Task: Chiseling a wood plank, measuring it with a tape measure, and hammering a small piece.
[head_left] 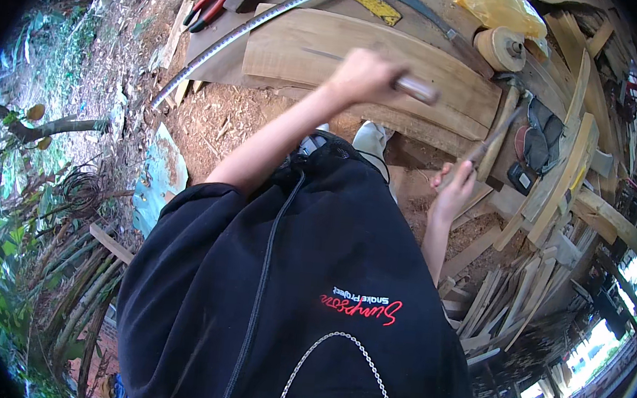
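Note:
My left hand is closed round a tool with a smooth brown handle, whose butt sticks out to the right. A thin dark strip lies to the left of that fist, over the board; I cannot tell whether it belongs to the tool. Beneath is a broad, pale wooden board on the bench. Lower on the right, my right hand grips a slim tool with a long, narrow grey blade that points up and away. Its exact kind is unclear. Beside that blade rests a light wooden handle.
A long curved-looking metal rule crosses the board's left end. Around the bench lie red-handled pliers, a yellow strip, a wooden-handled chisel, a round wooden piece, a yellow plastic bag and stacked timber.

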`<state>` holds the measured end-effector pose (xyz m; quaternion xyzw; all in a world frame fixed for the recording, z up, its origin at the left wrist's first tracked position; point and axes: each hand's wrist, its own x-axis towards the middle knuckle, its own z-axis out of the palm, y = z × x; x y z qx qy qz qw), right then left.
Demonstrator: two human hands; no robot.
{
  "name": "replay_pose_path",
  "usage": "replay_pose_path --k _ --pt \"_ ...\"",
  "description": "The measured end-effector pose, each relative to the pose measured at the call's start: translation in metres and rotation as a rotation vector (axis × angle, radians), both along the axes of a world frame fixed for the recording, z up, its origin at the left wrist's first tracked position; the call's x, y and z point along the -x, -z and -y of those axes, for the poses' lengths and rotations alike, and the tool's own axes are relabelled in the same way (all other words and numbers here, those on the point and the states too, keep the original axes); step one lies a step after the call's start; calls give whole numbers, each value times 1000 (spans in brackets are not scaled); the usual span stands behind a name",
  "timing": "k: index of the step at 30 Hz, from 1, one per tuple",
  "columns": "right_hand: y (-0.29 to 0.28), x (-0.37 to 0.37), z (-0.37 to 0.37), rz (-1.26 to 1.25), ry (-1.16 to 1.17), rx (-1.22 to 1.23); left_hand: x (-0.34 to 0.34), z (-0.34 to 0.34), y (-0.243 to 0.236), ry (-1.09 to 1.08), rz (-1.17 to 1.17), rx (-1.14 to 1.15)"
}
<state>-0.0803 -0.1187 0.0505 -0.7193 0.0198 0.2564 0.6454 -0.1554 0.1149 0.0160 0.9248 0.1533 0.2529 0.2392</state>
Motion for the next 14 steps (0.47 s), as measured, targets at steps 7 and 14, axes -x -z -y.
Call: replay_pose_path --k 7,14 --pt "-46 -35 64 198 218 142 -89 101 -3 426 -45 224" --pt "-57 -71 106 458 587 -52 -111 116 2 348 -178 297"
